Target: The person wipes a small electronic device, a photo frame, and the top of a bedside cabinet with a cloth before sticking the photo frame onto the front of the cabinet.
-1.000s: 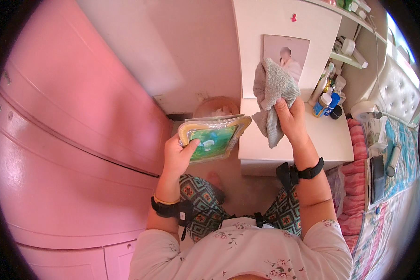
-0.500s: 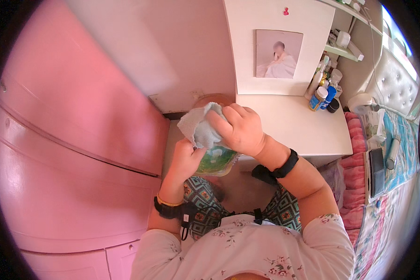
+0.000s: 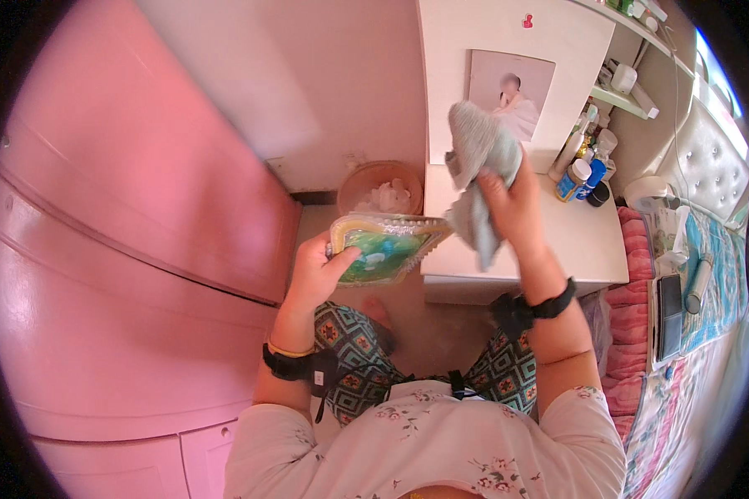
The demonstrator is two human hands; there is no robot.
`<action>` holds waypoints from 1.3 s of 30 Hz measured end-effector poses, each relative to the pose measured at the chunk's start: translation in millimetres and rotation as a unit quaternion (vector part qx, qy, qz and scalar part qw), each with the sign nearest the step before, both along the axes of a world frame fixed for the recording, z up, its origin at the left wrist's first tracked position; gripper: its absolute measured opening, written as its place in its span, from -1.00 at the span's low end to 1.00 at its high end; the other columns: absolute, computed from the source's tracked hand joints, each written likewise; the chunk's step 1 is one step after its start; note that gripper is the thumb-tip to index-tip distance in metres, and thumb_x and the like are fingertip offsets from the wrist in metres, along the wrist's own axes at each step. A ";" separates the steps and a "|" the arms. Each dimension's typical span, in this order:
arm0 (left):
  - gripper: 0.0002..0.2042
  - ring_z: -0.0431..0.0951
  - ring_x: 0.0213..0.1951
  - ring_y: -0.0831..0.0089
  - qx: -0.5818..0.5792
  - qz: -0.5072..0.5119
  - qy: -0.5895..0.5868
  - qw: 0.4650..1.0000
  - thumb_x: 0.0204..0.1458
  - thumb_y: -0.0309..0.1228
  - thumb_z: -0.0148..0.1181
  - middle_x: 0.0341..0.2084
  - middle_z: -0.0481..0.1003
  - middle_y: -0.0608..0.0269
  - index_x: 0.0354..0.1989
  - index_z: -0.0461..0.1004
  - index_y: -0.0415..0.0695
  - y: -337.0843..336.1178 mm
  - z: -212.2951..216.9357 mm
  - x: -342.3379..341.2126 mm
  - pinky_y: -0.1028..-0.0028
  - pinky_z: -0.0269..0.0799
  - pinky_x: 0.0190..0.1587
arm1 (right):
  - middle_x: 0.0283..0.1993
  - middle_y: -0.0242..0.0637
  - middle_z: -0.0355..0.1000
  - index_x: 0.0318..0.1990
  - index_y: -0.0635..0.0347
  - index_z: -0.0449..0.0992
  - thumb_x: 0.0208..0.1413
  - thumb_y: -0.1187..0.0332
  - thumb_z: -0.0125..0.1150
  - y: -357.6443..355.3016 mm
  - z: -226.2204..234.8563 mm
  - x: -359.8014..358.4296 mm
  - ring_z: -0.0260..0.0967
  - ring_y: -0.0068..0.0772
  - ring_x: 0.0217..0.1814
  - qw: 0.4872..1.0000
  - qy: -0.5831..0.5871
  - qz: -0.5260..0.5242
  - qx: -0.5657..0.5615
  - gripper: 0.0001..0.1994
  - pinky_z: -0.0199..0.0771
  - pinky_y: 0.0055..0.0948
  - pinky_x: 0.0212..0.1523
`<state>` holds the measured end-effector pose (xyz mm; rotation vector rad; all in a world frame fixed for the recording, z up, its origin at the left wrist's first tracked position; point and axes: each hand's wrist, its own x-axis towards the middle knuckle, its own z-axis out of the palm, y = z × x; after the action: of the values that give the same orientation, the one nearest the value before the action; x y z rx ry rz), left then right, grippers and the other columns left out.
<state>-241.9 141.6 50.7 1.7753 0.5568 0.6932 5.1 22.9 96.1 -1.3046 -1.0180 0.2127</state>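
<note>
In my left hand (image 3: 312,270) is a small picture frame (image 3: 384,254) with a pale, beaded-looking border and a green picture. My fingers grip its left edge, the thumb lying over the front, and the frame is tilted. My right hand (image 3: 514,204) is closed on a grey-blue cloth (image 3: 483,154), raised to the right of the frame above the white desk. One end of the cloth hangs down close to the frame's right corner; whether they touch I cannot tell.
A bin (image 3: 349,185) holding crumpled white paper stands on the floor beyond the frame. Pink cabinet doors (image 3: 141,274) line the left. On the right are the white desk (image 3: 562,237), several bottles (image 3: 572,179), a portrait (image 3: 534,83) and a bed (image 3: 624,308).
The cloth came off the frame, carried up and right by my right hand. My left hand still holds the frame, now uncovered and slightly higher. The bin has come into fuller view.
</note>
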 end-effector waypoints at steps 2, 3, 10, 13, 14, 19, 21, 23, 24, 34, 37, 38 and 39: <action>-0.77 0.40 -0.32 0.64 -0.030 -0.010 -0.012 0.999 -0.05 -0.56 0.07 -0.36 0.46 0.33 -0.17 0.39 -0.30 0.6 2.1 -6.1 0.57 0.34 -0.23 | -0.13 -0.18 0.38 0.02 0.34 0.24 -0.03 0.29 0.18 -6.3 11.4 20.0 0.33 -0.40 -0.13 0.979 0.058 0.176 -0.088 -0.52 0.35 -0.42 -0.17; -0.77 0.40 -0.32 0.64 -0.013 -0.021 -0.010 1.000 -0.05 -0.56 0.07 -0.36 0.46 0.33 -0.18 0.39 -0.31 1.7 2.9 -6.9 0.57 0.34 -0.24 | -0.09 -0.18 0.35 0.06 0.36 0.20 -0.05 0.24 0.20 -10.1 14.8 18.7 0.29 -0.39 -0.08 0.960 0.083 0.246 -0.106 -0.45 0.31 -0.42 -0.11; -0.74 0.41 -0.34 0.65 0.090 -0.081 0.053 0.991 -0.09 -0.56 0.12 -0.38 0.48 0.22 -0.17 0.38 -0.28 -9.3 14.2 -2.2 0.58 0.35 -0.29 | -0.07 -0.19 0.35 0.03 0.30 0.27 -0.15 0.23 0.19 3.2 9.8 3.8 0.24 -0.41 -0.02 0.871 -0.021 0.441 -0.218 -0.44 0.19 -0.44 0.03; -0.71 0.43 -0.39 0.63 0.136 -0.085 0.042 0.986 -0.13 -0.58 0.14 -0.43 0.49 0.20 -0.16 0.38 -0.28 -14.9 20.5 -2.6 0.58 0.36 -0.33 | -0.14 -0.21 0.39 -0.02 0.27 0.31 -0.17 0.31 0.13 2.7 5.8 4.7 0.28 -0.43 -0.09 0.856 -0.021 0.449 -0.256 -0.52 0.24 -0.44 -0.04; -0.70 0.43 -0.41 0.63 0.137 -0.068 0.021 0.988 -0.13 -0.59 0.15 -0.45 0.49 0.20 -0.15 0.38 -0.27 -20.1 23.7 -1.3 0.58 0.36 -0.34 | -0.16 -0.21 0.40 -0.03 0.26 0.33 -0.18 0.34 0.11 2.7 4.5 5.1 0.29 -0.43 -0.12 0.854 -0.034 0.444 -0.268 -0.54 0.26 -0.44 -0.06; -0.69 0.45 -0.48 0.58 0.173 -0.084 0.022 0.981 -0.17 -0.61 0.15 -0.50 0.48 0.19 -0.16 0.40 -0.24 -30.1 34.2 -2.0 0.58 0.35 -0.41 | -0.17 -0.32 0.39 -0.04 0.33 0.32 -0.14 0.36 0.19 6.3 -13.0 8.7 0.25 -0.52 -0.13 0.844 0.016 0.452 -0.287 -0.55 0.25 -0.49 -0.06; -0.74 0.45 -0.38 0.56 0.194 -0.110 0.038 0.974 -0.15 -0.60 0.13 -0.42 0.48 0.18 -0.21 0.41 -0.25 -26.3 34.5 -4.9 0.55 0.35 -0.33 | -0.18 -0.32 0.39 -0.05 0.33 0.33 -0.14 0.36 0.19 8.0 -16.7 9.6 0.26 -0.53 -0.14 0.849 0.001 0.441 -0.291 -0.56 0.26 -0.49 -0.08; -0.75 0.46 -0.40 0.54 0.212 -0.097 0.056 0.971 -0.15 -0.59 0.13 -0.42 0.47 0.16 -0.22 0.42 -0.25 -22.9 33.4 -5.2 0.55 0.35 -0.34 | -0.19 -0.33 0.39 -0.05 0.33 0.33 -0.14 0.37 0.18 10.1 -15.8 8.1 0.26 -0.53 -0.15 0.864 -0.036 0.410 -0.291 -0.57 0.28 -0.50 -0.10; -0.74 0.46 -0.46 0.52 0.220 -0.073 0.064 0.971 -0.16 -0.58 0.14 -0.47 0.47 0.15 -0.22 0.42 -0.24 -20.9 31.8 -2.6 0.56 0.35 -0.39 | -0.22 -0.29 0.40 -0.08 0.33 0.35 -0.14 0.36 0.16 9.7 -14.3 10.3 0.28 -0.51 -0.18 0.883 -0.040 0.377 -0.277 -0.59 0.30 -0.49 -0.13; -0.73 0.52 -0.45 0.27 0.246 0.073 0.068 0.964 -0.14 -0.51 0.16 -0.50 0.46 0.07 -0.20 0.39 -0.22 -18.4 14.1 14.7 0.46 0.38 -0.39 | -0.26 -0.09 0.41 -0.10 0.28 0.31 -0.08 0.15 0.19 -10.5 24.0 -19.8 0.40 -0.24 -0.25 0.969 -0.080 0.201 -0.121 -0.55 0.40 -0.36 -0.22; -0.71 0.51 -0.36 0.34 0.317 0.145 -0.019 0.937 -0.17 -0.57 0.12 -0.42 0.48 0.11 -0.19 0.38 -0.22 -27.8 10.3 28.4 0.44 0.38 -0.29 | -0.32 -0.02 0.37 -0.16 0.28 0.29 -0.16 0.19 0.22 10.0 -2.7 -77.9 0.37 0.00 -0.33 0.934 -0.347 0.082 -0.030 -0.56 0.39 -0.20 -0.35; -0.70 0.51 -0.36 0.34 0.340 0.145 -0.021 0.929 -0.19 -0.58 0.11 -0.42 0.49 0.12 -0.19 0.37 -0.22 -27.8 8.6 28.2 0.43 0.38 -0.28 | -0.34 -0.03 0.38 -0.19 0.27 0.29 -0.14 0.19 0.21 12.7 -5.0 -78.7 0.37 0.00 -0.36 0.932 -0.350 0.080 -0.043 -0.58 0.38 -0.19 -0.38; -0.70 0.51 -0.40 0.30 0.365 0.105 0.015 0.925 -0.20 -0.58 0.10 -0.46 0.48 0.11 -0.19 0.37 -0.21 -21.3 5.5 24.1 0.41 0.39 -0.31 | -0.35 -0.04 0.38 -0.21 0.26 0.29 -0.13 0.19 0.20 16.4 -10.1 -77.7 0.37 0.01 -0.38 0.931 -0.352 0.076 -0.057 -0.60 0.37 -0.19 -0.40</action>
<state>-217.8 120.2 56.2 2.4402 0.5531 1.1270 -72.7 39.3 86.0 -1.4406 -1.7401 -0.0977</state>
